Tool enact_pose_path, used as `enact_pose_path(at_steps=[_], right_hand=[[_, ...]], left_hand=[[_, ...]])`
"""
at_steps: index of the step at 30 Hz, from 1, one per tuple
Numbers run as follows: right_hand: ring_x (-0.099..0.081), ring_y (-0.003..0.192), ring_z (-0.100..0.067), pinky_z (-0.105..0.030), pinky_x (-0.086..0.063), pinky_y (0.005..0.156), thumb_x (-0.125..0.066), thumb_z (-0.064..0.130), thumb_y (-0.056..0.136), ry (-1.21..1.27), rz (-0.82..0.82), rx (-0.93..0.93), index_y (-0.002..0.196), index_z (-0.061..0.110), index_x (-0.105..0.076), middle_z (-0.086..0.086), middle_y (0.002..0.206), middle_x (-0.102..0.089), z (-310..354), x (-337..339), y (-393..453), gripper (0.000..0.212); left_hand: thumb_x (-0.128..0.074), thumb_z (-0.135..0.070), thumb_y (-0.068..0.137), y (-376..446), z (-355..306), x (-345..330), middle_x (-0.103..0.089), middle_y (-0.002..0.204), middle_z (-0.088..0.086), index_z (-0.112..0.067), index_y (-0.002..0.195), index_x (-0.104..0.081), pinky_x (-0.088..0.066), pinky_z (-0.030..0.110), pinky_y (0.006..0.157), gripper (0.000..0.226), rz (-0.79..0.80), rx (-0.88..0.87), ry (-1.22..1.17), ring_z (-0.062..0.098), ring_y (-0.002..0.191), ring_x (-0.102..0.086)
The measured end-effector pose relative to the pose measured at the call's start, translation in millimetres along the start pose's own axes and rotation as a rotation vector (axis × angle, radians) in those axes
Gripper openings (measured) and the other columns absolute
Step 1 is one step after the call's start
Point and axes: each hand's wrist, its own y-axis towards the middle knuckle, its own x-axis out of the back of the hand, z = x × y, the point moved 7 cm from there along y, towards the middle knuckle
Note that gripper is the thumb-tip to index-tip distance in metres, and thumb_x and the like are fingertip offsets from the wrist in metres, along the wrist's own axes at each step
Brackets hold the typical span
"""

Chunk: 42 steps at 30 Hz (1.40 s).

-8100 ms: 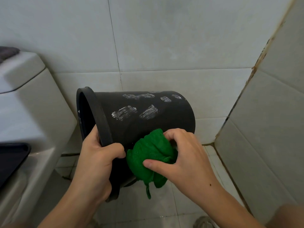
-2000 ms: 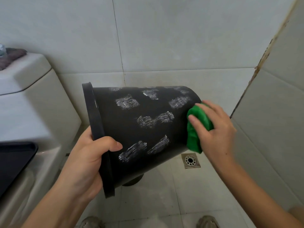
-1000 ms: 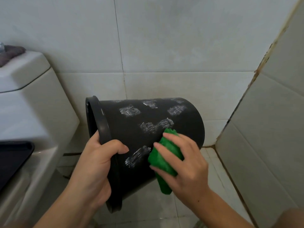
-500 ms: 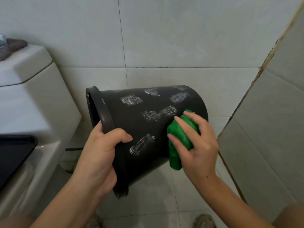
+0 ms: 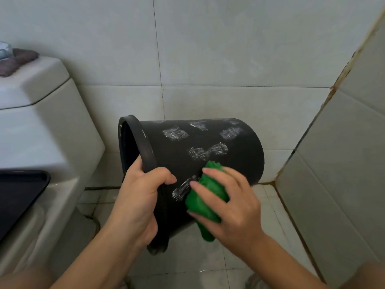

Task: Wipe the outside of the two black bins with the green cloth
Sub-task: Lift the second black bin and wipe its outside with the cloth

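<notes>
While the left hand [image 5: 137, 197] grips the tilted black bin [image 5: 208, 163] by its stiff rim, held aloft beside the toilet [image 5: 41, 142], the right hand [image 5: 231, 205] presses the soft bunched green cloth [image 5: 205, 197] against its seemingly light, smooth wall.

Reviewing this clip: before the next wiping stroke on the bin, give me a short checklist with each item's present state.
1. Left hand grips the rim of the black bin, thumb over the edge: ok.
2. Bin held off the floor, tipped on its side, outer wall facing the camera: ok.
3. Right hand holds the green cloth bunched against the bin's wall: ok.
4. Cloth lies on a white smear: ok.
5. Outside is clean: not ok, several white smears remain higher on the wall.
6. Second bin is ready for wiping: cannot tell, none in view.
</notes>
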Motion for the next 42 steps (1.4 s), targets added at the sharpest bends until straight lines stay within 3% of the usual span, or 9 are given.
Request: enact_pose_path(at_steps=[6,11,16,18,22,27,32,37,42], right_hand=[[-0.056,0.111,-0.031,-0.022,-0.035,0.102,-0.059,0.043,0.092,-0.017,-0.089,-0.290,0.117,0.012,-0.070,-0.014,0.121,-0.062,-38,6,13,0.041],[-0.058,0.110,-0.034,-0.037,-0.047,0.097,-0.063,0.043,0.093,-0.017,0.012,0.006,0.119,0.020,-0.064,-0.014,0.119,-0.065,3,0,3,0.034],[-0.056,0.110,-0.028,-0.023,-0.038,0.095,-0.058,0.044,0.090,-0.007,-0.056,-0.307,0.117,0.014,-0.070,-0.012,0.121,-0.062,-37,7,17,0.042],[-0.056,0.111,-0.031,-0.026,-0.039,0.099,-0.058,0.041,0.092,-0.008,-0.057,-0.269,0.117,0.011,-0.070,-0.014,0.121,-0.062,-26,6,13,0.041],[-0.059,0.111,-0.036,-0.038,-0.047,0.100,-0.062,0.040,0.094,0.000,0.002,0.013,0.119,0.012,-0.066,-0.016,0.120,-0.065,10,1,3,0.037],[-0.061,0.107,-0.031,-0.028,-0.042,0.100,-0.063,0.039,0.089,0.020,-0.089,-0.245,0.115,0.006,-0.070,-0.012,0.119,-0.066,-28,9,22,0.042],[-0.061,0.108,-0.033,-0.041,-0.052,0.090,-0.063,0.037,0.094,0.017,0.015,0.034,0.118,0.011,-0.069,-0.012,0.120,-0.066,13,-2,7,0.036],[-0.058,0.109,-0.032,-0.033,-0.045,0.097,-0.059,0.035,0.094,-0.016,-0.046,-0.135,0.116,0.007,-0.070,-0.016,0.118,-0.064,-14,5,24,0.037],[-0.061,0.107,-0.035,-0.044,-0.052,0.088,-0.062,0.032,0.096,0.008,0.045,0.066,0.115,0.010,-0.072,-0.013,0.116,-0.067,17,-2,8,0.031]], left_hand=[[-0.052,0.008,0.057,10,5,-6,-0.074,0.092,0.010,-0.009,0.101,-0.066,-0.057,0.037,0.076,0.049,-0.015,-0.058,0.060,0.027,0.089,-0.069],[-0.047,0.019,0.069,5,10,-4,-0.073,0.086,0.009,-0.009,0.096,-0.065,-0.053,0.035,0.073,0.043,-0.017,-0.052,0.067,0.023,0.081,-0.067],[-0.048,0.019,0.079,2,10,-10,-0.075,0.090,0.006,-0.013,0.102,-0.065,-0.058,0.035,0.076,0.044,-0.006,-0.054,0.075,0.024,0.086,-0.070],[-0.055,0.010,0.084,-1,9,-13,-0.076,0.095,0.008,-0.014,0.105,-0.065,-0.058,0.036,0.082,0.033,0.017,-0.065,0.072,0.024,0.092,-0.072],[-0.059,0.001,0.087,-1,12,-8,-0.075,0.101,0.012,-0.010,0.110,-0.065,-0.055,0.039,0.088,0.026,-0.019,-0.043,0.044,0.029,0.098,-0.070],[-0.058,0.000,0.088,0,9,-13,-0.075,0.103,0.008,-0.013,0.112,-0.064,-0.056,0.040,0.089,0.027,-0.002,-0.068,0.051,0.027,0.100,-0.070],[-0.058,-0.001,0.089,-1,11,-12,-0.076,0.097,0.006,-0.012,0.108,-0.065,-0.059,0.029,0.078,0.023,0.004,-0.082,0.058,0.021,0.092,-0.072],[-0.058,-0.002,0.090,0,13,-13,-0.075,0.103,0.006,-0.014,0.112,-0.064,-0.056,0.037,0.088,0.026,0.004,-0.095,0.075,0.023,0.100,-0.071],[-0.058,-0.001,0.089,-3,16,-9,-0.076,0.097,0.007,-0.011,0.110,-0.064,-0.060,0.028,0.076,0.024,0.006,-0.066,0.037,0.021,0.092,-0.073]])
